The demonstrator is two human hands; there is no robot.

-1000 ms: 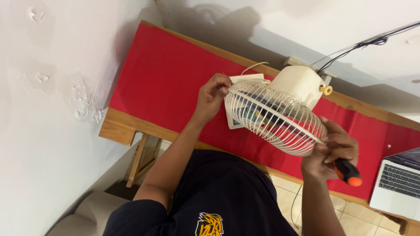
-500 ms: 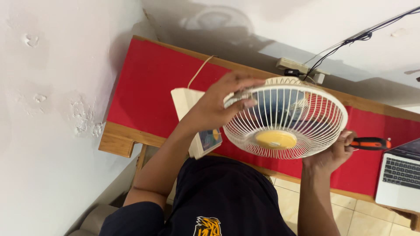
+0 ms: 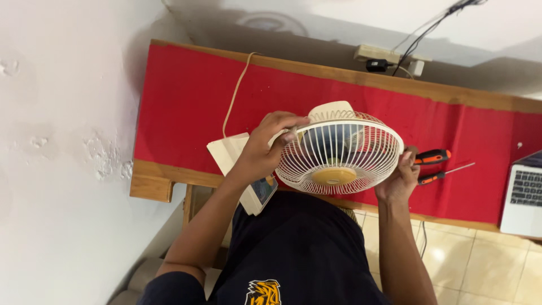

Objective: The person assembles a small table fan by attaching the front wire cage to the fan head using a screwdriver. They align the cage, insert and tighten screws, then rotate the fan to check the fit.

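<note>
Cream fan [image 3: 339, 155] held between both hands above the red surface [image 3: 186, 101], grille facing the body. Left hand [image 3: 261, 149] clamped on the left rim; right hand [image 3: 400, 179] gripping the right rim, black-and-orange screwdriver [image 3: 432, 157] lying just beyond.

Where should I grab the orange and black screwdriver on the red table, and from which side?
Grip the screwdriver by its thick handle, coming from above. It lies flat on the red table just beyond the right hand; that hand hides the handle's near end, and a thinner screwdriver lies close alongside.
</note>
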